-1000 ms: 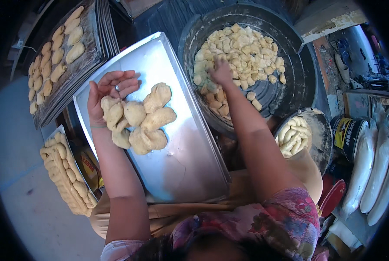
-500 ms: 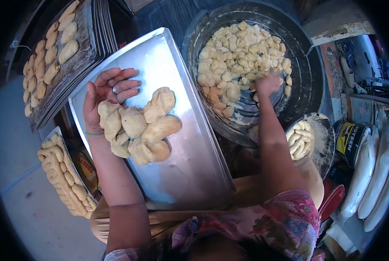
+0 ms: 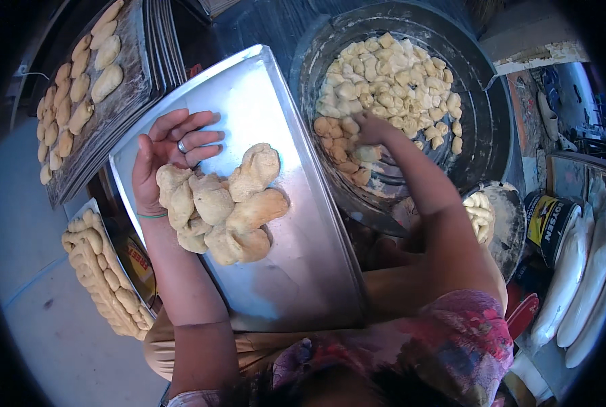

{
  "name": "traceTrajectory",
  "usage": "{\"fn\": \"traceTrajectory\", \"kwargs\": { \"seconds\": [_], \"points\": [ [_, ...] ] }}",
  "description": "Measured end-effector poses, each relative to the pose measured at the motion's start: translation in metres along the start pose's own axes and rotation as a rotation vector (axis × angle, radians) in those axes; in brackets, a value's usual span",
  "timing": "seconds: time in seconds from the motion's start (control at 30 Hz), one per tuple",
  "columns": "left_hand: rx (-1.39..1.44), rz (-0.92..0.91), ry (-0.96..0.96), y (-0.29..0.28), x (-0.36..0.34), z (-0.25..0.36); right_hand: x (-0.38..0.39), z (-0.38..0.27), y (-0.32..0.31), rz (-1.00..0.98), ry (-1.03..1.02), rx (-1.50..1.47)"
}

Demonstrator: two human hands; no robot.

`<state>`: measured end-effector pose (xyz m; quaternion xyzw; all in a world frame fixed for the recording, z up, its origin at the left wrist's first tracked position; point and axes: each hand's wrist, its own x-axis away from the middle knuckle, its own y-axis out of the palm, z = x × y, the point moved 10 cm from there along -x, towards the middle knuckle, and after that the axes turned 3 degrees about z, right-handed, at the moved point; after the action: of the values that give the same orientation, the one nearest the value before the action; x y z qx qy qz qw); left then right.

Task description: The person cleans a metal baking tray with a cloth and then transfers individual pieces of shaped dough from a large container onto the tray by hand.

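Observation:
My left hand rests palm up over a shiny metal tray, its fingers loosely curled and apart, a ring on one of them. Against its palm and wrist lies a heap of crumb-dusted dough pieces on the tray. To the right, my right hand reaches down into a large dark round tub. It touches the left side of a pile of pale dough pieces; its fingertips are blurred and partly hidden among them. Browner dough pieces sit just left of that hand.
Stacked dark baking trays with shaped dough stand at the far left. Below them is a smaller tray of packed dough rolls. At right are a bowl with dough strips, a dark can and long white plastic-wrapped bundles.
My right hand has moved left across the tub, from the pile's lower right side to its left side. My left hand has kept its pose. The view has shifted slightly.

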<state>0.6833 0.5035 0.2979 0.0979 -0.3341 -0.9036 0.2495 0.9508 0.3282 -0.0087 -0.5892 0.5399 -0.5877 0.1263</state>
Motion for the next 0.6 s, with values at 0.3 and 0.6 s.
{"fn": "traceTrajectory", "kwargs": {
  "seconds": [0.3,0.6],
  "points": [
    [-0.043,-0.004,0.014,0.001,0.0,0.002,-0.062,0.022,-0.082,0.437,-0.009,-0.539],
    [-0.038,-0.02,0.018,-0.001,-0.001,0.003,0.002,-0.076,0.005,0.076,-0.32,0.039]
  ]
}}
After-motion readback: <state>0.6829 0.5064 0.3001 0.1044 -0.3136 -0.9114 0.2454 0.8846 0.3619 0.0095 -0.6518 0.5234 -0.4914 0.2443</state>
